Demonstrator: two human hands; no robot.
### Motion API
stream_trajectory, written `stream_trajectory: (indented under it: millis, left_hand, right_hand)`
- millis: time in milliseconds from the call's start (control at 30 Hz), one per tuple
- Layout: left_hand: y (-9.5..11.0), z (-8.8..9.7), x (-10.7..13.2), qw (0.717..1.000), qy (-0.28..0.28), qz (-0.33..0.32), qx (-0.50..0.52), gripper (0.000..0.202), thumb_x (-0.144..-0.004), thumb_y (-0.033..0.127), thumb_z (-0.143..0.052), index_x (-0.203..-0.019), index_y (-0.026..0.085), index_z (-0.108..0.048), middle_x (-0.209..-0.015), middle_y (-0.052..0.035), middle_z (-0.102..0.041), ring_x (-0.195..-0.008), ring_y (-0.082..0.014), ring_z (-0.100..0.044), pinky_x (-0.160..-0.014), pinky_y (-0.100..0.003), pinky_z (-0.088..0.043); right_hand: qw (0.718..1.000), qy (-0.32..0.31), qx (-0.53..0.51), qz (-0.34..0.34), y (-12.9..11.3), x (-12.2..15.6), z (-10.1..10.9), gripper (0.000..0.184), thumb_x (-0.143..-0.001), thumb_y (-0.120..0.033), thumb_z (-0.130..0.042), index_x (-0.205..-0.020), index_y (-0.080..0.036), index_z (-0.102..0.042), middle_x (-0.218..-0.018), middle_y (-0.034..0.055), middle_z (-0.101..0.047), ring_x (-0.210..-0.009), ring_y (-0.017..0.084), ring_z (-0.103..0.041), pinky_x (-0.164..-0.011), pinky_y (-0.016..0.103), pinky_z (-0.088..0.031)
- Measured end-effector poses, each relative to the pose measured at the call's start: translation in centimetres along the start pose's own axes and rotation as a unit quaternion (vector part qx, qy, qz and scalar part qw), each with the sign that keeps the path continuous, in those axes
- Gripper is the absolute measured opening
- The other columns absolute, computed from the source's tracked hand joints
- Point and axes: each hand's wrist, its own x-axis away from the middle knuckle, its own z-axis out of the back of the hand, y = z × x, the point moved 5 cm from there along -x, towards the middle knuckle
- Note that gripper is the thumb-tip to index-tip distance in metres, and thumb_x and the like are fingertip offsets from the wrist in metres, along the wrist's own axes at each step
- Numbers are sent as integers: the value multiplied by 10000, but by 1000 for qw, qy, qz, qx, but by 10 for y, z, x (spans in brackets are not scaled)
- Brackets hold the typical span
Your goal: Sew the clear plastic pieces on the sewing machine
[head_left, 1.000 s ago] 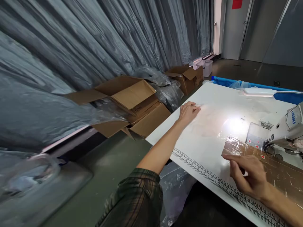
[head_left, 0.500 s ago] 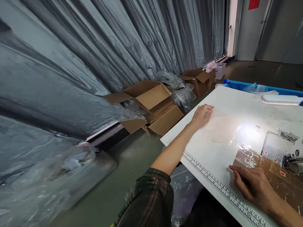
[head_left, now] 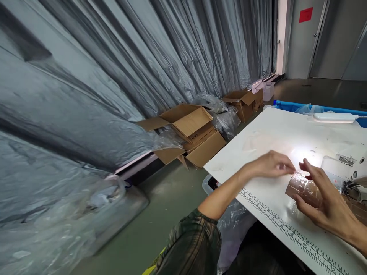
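Note:
A crinkled piece of clear plastic film (head_left: pixel 305 187) lies over a brown surface on the white sewing-machine table (head_left: pixel 275 122). At the film's far left corner, the fingertips of my left hand (head_left: pixel 271 164) are pinched together on it. My right hand (head_left: pixel 327 202) hovers over the film's right side, thumb and fingers apart, partly covering it. Just beyond my right hand are the machine's presser foot (head_left: pixel 351 187) and metal plate, partly hidden. A printed ruler scale (head_left: pixel 275 219) runs along the table's near edge.
A white-handled tool (head_left: pixel 335 117) lies at the table's far right, by a blue bin (head_left: pixel 304 107) with plastic in it. Open cardboard boxes (head_left: pixel 192 126) and plastic bags stand on the floor along the grey curtain (head_left: pixel 129 57). A clear tub (head_left: pixel 123 206) sits lower left.
My left hand has moved right, from the table's far left edge to the film's corner. My right hand has lifted and opened its fingers. The view has shifted slightly.

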Motion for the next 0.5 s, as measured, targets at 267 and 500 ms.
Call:
stream_trajectory:
  millis: [267,500]
  left_hand:
    - [79,-54,13,975,-156,-48,152,119,-838,185,-739,-800,208,-629,-823,-15,-721,-739,-109,-634,-703,-230,-542]
    - [52,-61,-9,970,-117,77,196,219,-848,314,-714,-941,207,-547,-839,5,-663,-630,-99,-640,-537,-226,-498]
  right_hand:
    - [959,-179,-135,-171,8,76,23,520,-933,-437,-656,-1430,-293,-596,-1084,117,-774,-877,277,-771,-702,357,-672]
    - [836,-174,-357,-378,29,107,66,398,-911,-492,-690,-1183,-213,-767,-827,117,-786,-615,215,-751,-470,217,-605]
